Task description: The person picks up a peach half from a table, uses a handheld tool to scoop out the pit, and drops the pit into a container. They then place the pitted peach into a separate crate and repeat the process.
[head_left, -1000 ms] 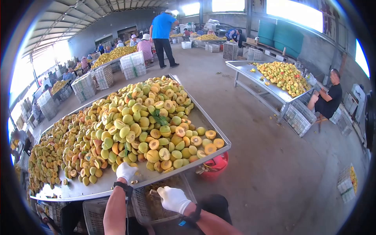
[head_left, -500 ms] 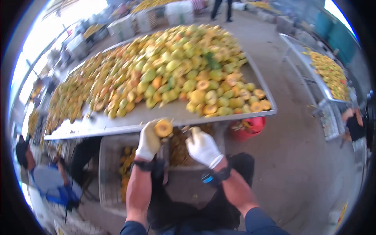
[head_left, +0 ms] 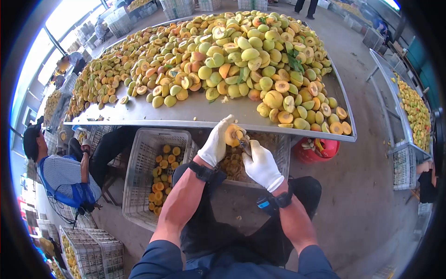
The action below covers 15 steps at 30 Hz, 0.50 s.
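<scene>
In the head view, my left hand (head_left: 216, 142) wears a white glove and is closed around a yellow peach half (head_left: 231, 136), its cut face towards my right hand. My right hand (head_left: 263, 163), gloved too, grips a small metal tool (head_left: 245, 143); most of its handle is hidden in my fingers. The tool's tip meets the cut face of the peach half at its middle. Both hands are just off the near edge of a metal table (head_left: 195, 107), which carries a large heap of whole-looking and halved peaches (head_left: 251, 53).
Below the table, a plastic crate (head_left: 132, 186) on the left holds peach halves; another crate (head_left: 282, 156) holds brownish scraps. A red bucket (head_left: 320, 152) stands at the right. A seated person (head_left: 69, 179) is close on the left. A second peach-covered table (head_left: 388, 97) is at the right.
The tool, held apart from the peach half before, is now against its cut face, and my hands have come closer together. The whole view has shifted, with the hands appearing further right.
</scene>
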{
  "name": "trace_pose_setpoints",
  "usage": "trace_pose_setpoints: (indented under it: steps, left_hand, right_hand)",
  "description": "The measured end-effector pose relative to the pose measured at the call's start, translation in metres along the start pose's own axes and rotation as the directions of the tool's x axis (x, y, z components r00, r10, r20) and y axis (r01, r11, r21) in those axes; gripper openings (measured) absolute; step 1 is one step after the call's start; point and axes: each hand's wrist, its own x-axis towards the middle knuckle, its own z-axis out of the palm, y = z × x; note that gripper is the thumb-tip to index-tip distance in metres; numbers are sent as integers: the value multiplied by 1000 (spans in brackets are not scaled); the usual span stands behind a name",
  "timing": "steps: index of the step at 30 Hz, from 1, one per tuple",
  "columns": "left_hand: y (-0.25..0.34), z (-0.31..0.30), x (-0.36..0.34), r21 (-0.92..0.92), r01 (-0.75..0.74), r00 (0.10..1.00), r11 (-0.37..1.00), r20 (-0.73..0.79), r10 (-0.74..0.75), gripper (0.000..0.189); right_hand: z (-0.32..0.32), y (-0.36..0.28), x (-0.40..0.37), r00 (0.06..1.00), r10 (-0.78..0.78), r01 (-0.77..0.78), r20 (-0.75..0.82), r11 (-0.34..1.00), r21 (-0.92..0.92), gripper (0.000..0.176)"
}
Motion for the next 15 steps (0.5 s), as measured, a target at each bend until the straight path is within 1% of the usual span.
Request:
trace_pose_setpoints:
  steps: [1,2,4,5,6,7,8,9,11,13,15]
  left_hand:
    - [4,7,-4,17,46,996,999,78,-47,39]
    - [3,1,1,30,86,986,996,139,-89,35]
    - [3,6,-2,9,107,986,994,129,-107,35]
    - [3,9,-3,-13,127,985,992,119,-125,35]
    - [2,9,-2,-12,128,985,992,119,-125,35]
    - [0,9,0,-15,98,987,995,126,-95,35]
    - [-2,8,0,-19,68,989,998,133,-64,34]
    - [-2,10,-1,-17,68,989,998,133,-66,34]
    - [-4,15,-4,-27,32,997,999,72,-30,32]
    - [-8,15,-4,-33,37,997,999,70,-34,32]
    - [-11,12,-3,-41,35,997,999,67,-33,32]
  right_hand:
    - [1,0,1,999,-25,25,-21,1000,12,20]
    - [3,0,1,1000,-24,24,-20,1000,12,20]
    - [5,-1,2,999,-10,13,-50,999,52,20]
    - [5,-1,2,999,-10,12,-50,999,52,20]
    - [6,0,1,999,21,-20,-28,999,39,21]
    - [6,0,1,999,52,-52,-6,998,26,21]
    - [7,2,1,999,52,-52,-7,998,27,21]
    - [9,4,1,999,46,-45,-16,998,38,20]
    - [9,7,1,999,43,-41,-25,998,49,20]
    - [9,7,-1,996,91,-92,19,995,50,21]
    - [10,8,-2,994,107,-109,29,992,62,21]
